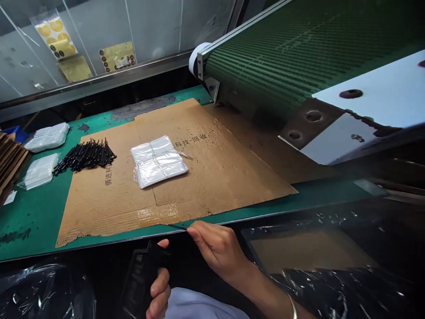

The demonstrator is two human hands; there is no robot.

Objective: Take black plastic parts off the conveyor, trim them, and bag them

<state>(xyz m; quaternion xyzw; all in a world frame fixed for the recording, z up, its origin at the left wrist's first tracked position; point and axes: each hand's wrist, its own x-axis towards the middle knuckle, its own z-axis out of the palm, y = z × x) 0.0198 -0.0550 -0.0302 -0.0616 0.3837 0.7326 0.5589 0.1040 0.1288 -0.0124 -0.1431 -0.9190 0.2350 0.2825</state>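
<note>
A: State the belt (275, 53) colour.
B: Dark green, patterned with fine parallel ribs.
A: Table (33, 221) surface?
B: Green, marked by dark worn patches and one grey patch.
A: Cardboard (215, 181)?
B: Brown, printed with black characters; faint corrugation stripes show along the torn edge.
A: Sticks (85, 155)?
B: Black, as is the thin stick (177, 226) at the table edge.
A: Bags (158, 161)?
B: Glossy white.
A: Stickers (53, 33) behind the glass?
B: Yellow circles on a pale backing.
</note>
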